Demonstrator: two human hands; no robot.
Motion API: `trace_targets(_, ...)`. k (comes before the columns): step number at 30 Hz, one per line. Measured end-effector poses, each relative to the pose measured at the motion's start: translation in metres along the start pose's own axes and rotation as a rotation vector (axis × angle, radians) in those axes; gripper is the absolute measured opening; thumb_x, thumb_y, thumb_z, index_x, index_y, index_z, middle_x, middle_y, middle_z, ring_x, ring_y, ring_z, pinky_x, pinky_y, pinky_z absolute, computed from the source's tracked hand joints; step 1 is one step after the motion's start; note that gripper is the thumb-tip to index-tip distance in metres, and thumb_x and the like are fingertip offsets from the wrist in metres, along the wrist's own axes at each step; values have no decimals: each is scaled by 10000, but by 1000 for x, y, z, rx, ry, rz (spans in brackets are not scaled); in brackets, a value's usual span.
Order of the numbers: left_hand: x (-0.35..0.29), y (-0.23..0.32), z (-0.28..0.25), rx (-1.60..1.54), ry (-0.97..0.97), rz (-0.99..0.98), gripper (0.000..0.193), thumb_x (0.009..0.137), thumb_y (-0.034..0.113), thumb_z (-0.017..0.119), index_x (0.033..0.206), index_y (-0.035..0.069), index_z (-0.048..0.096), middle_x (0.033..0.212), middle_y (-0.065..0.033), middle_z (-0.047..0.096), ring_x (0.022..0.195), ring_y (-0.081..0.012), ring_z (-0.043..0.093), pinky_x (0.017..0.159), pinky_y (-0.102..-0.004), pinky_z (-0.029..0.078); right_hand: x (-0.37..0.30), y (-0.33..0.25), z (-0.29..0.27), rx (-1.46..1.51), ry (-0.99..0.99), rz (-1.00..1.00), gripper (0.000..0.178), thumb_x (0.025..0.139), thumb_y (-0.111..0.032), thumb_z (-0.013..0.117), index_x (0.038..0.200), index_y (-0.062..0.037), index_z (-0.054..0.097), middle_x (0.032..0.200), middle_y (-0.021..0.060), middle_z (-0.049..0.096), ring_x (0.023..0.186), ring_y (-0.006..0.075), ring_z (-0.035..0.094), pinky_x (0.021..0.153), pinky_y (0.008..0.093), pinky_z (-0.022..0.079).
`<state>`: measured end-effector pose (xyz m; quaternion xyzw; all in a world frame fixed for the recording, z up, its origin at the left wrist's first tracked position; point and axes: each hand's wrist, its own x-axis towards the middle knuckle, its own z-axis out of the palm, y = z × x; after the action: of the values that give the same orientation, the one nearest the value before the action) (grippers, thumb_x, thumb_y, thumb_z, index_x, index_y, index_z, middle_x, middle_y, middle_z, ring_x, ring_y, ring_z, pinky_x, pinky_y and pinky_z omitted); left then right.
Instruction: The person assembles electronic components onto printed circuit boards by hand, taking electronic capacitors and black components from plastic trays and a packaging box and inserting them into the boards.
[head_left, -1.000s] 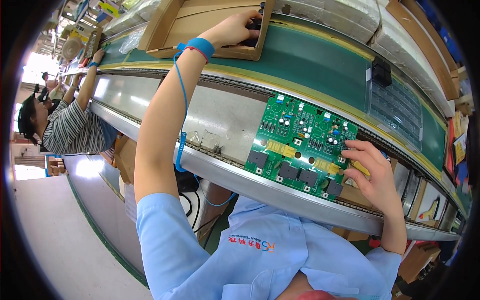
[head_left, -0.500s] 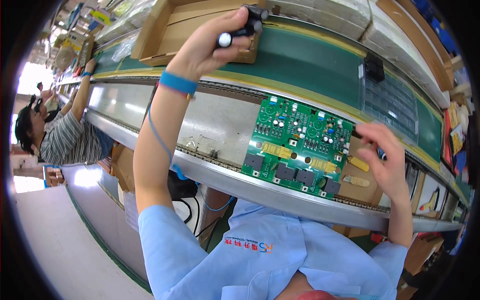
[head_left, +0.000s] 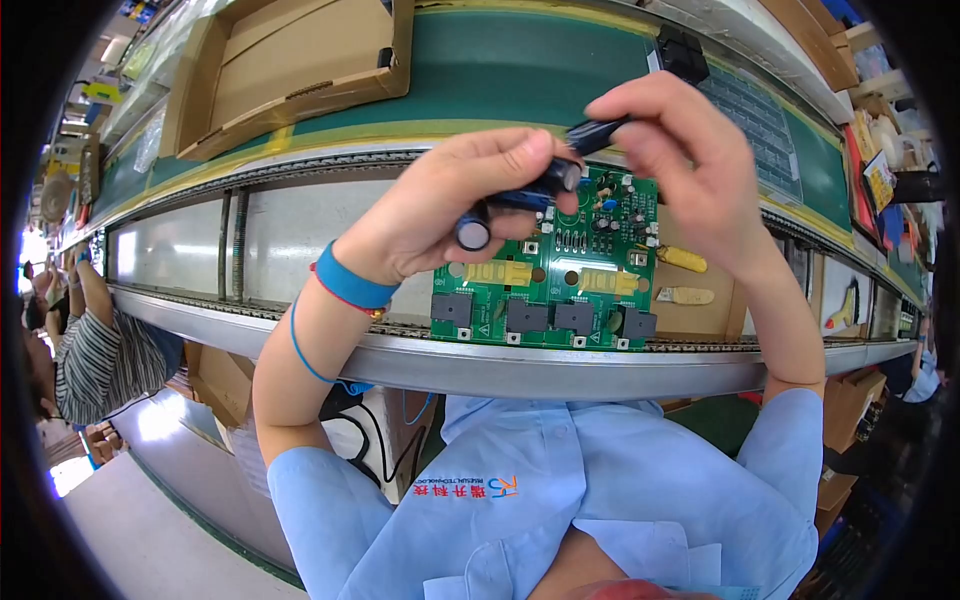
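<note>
Belt: green, running along the far side of the line [head_left: 480, 75], edged with worn yellow tape.
Shirt: the worker's, pale blue [head_left: 520, 450]; the chest print [head_left: 468, 490] is a small orange and blue logo with red characters and blue lettering, upside down from here.
Rail: bare metal [head_left: 560, 370], passing between the worker and the board.
Carton: shallow, brown, open [head_left: 290, 106], on the belt at upper left, a black piece in its near right corner.
Board: green, flat on the line [head_left: 545, 285], below both hands and partly covered by the left; relays [head_left: 527, 317] stand in a row along the near edge, and the white printing is too small to read.
Left hand: curled around several black cylinders [head_left: 515, 200], held in the air over the board's far left part.
Right hand: raised beside it [head_left: 700, 165], fingers meeting one end of the upper cylinder [head_left: 597, 136]; I cannot tell whether they have pinched it.
Strap: blue, around the left wrist [head_left: 350, 280], its cord trailing down.
</note>
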<state>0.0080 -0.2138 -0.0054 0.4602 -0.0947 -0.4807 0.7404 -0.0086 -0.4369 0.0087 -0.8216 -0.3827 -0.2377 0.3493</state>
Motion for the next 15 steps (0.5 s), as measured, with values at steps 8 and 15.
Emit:
trace_targets(8, -19, -1, -51, -219, 209, 181, 391, 1009, 338, 391, 1190, 9, 500, 1022, -121, 609, 418, -27, 331, 303, -126, 280, -32, 1, -14, 668, -209, 968, 171, 950, -185, 538, 1000, -47, 625, 726, -50, 501, 525, -17, 395, 456, 139, 312)
trace_targets(15, -18, -2, -57, -241, 145, 163, 404, 1012, 316, 387, 1172, -32, 514, 790, -63, 571, 419, -26, 310, 290, -140, 273, -25, -10, 6, 267, -457, 822, 195, 821, -28, 625, 1014, -35, 605, 774, 39, 589, 635, 111, 549, 567, 258, 428)
